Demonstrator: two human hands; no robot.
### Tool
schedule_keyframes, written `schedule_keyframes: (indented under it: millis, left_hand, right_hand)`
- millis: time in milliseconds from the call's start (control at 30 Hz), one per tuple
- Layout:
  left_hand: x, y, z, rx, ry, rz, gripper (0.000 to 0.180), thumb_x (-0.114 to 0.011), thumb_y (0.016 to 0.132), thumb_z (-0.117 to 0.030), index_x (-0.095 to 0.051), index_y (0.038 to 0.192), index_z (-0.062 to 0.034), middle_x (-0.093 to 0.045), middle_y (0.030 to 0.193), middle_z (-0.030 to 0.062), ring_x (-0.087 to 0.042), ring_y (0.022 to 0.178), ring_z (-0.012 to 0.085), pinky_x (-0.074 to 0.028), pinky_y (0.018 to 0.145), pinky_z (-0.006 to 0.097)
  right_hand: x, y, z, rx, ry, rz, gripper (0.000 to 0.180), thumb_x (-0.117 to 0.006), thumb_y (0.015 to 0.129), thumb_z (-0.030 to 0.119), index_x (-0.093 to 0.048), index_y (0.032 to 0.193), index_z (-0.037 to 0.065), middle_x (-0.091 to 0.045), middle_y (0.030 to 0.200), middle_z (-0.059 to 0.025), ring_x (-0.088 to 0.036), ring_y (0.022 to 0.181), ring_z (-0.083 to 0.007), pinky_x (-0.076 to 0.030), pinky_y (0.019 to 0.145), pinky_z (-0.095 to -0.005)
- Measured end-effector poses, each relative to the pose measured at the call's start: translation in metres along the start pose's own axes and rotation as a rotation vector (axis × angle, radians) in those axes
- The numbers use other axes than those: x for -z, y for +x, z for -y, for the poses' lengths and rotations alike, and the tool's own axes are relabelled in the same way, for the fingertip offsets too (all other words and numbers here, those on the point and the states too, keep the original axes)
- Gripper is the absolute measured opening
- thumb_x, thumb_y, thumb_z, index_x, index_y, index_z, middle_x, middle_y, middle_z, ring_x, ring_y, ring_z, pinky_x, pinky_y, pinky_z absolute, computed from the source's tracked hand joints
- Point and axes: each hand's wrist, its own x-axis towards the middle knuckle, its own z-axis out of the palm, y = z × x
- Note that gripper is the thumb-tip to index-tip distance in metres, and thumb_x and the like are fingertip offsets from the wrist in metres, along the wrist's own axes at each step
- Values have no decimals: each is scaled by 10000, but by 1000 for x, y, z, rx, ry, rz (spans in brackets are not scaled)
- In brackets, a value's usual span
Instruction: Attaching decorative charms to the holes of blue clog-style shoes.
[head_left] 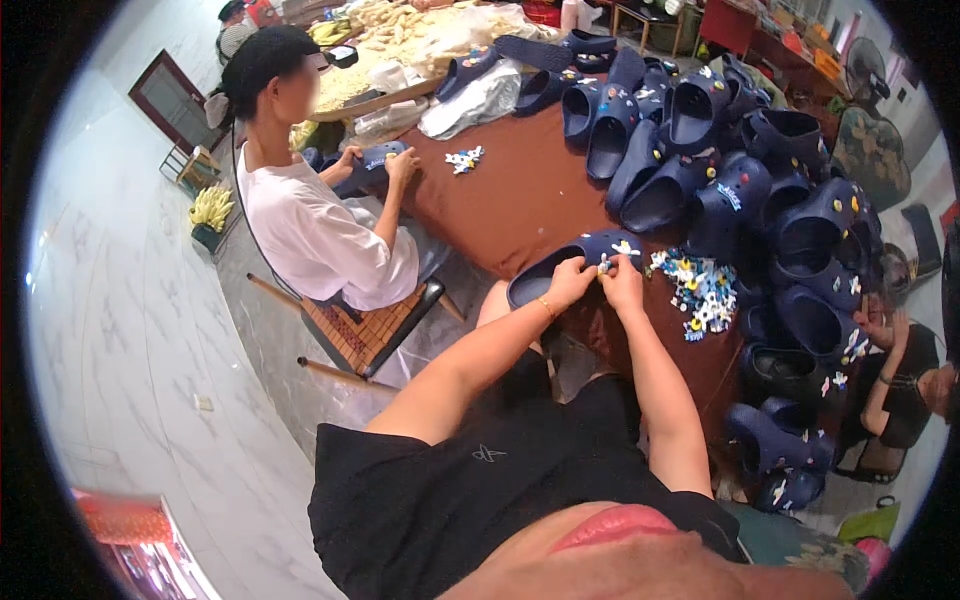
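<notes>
Navy clog (572, 262) sits at the near edge of the brown table (520, 195), and both hands are on its toe end: left hand (571, 281) clamps the upper from the side with fingers curled tight, right hand (623, 283) pinches a tiny charm (604, 264) against the strap area, fingers closed narrow around it. Just right of the hands there's a loose scatter of colourful charms (700, 290), and behind that a big pile of dark blue clogs (720, 170) running along the table, while another person in a white shirt (315, 235) sits at the far-left side holding a clog of their own
</notes>
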Motion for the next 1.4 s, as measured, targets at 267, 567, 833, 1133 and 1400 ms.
schedule_keyframes:
  millis: [267,567,833,1133,1400]
  left_hand:
    - [1,-15,-11,0,135,-31,382,-611,724,-313,-491,648,42,-528,641,232,-542,610,349,-402,540,396]
    - [2,-11,-12,-3,-53,17,314,-609,760,-247,-509,674,38,-503,609,178,-424,555,162,-389,540,348]
    - [2,-8,-2,65,-121,70,313,-611,786,-225,-481,658,29,-420,558,39,-376,581,84,-349,508,291]
    - [37,12,-13,106,-364,71,233,-591,774,-193,-526,677,8,-496,586,19,-423,581,77,-353,501,285]
    - [98,97,-33,330,-612,-103,132,-550,768,-97,-594,823,15,-595,745,58,-545,636,136,-434,571,266]
  right_hand:
    - [-14,-7,-24,-99,258,-21,289,-676,710,114,-566,960,21,-634,763,-79,-583,633,-147,-476,598,-290]
    - [-42,-12,-44,-79,512,-219,189,-627,722,78,-554,887,20,-597,781,-83,-570,713,-165,-457,669,-293]
    - [-44,-11,-43,-109,618,-250,166,-588,764,62,-559,923,24,-603,791,-43,-571,698,-120,-463,625,-256]
    - [-37,-53,-57,61,254,-301,142,-538,777,79,-550,907,25,-576,846,-140,-580,739,-277,-460,663,-342]
    - [-33,-59,-45,93,268,-223,118,-521,801,84,-542,895,17,-551,889,-142,-573,749,-292,-467,668,-355]
